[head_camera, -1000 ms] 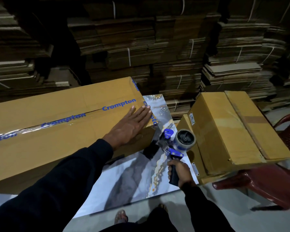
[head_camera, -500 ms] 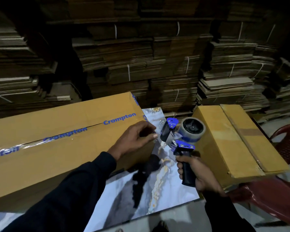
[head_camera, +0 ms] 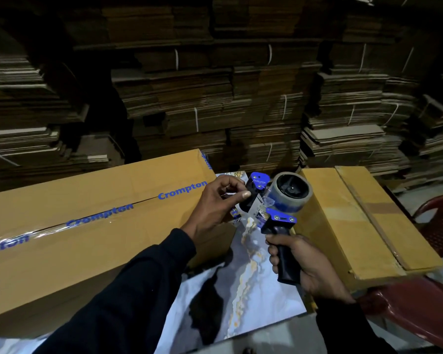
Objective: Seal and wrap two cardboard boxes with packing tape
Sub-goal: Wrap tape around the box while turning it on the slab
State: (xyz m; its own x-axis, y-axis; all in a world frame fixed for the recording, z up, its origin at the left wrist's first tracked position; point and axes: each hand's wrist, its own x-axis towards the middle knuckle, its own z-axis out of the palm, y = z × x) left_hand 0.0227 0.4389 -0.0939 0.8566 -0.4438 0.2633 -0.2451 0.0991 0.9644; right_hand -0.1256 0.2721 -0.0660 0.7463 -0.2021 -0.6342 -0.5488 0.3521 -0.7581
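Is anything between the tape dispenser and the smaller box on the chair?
Nothing visible. The tape dispenser, gripped by the right hand, sits just left of the smaller box; the left hand is on its far side.

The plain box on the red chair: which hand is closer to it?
Right. The right hand, gripping the tape dispenser handle, is just beside the plain box; the left hand sits farther off, over the Crompton box.

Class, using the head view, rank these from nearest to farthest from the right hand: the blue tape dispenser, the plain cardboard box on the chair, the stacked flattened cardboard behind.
1. Blue tape dispenser, gripped by right hand.
2. Plain cardboard box, just right.
3. Stacked flattened cardboard, far behind.
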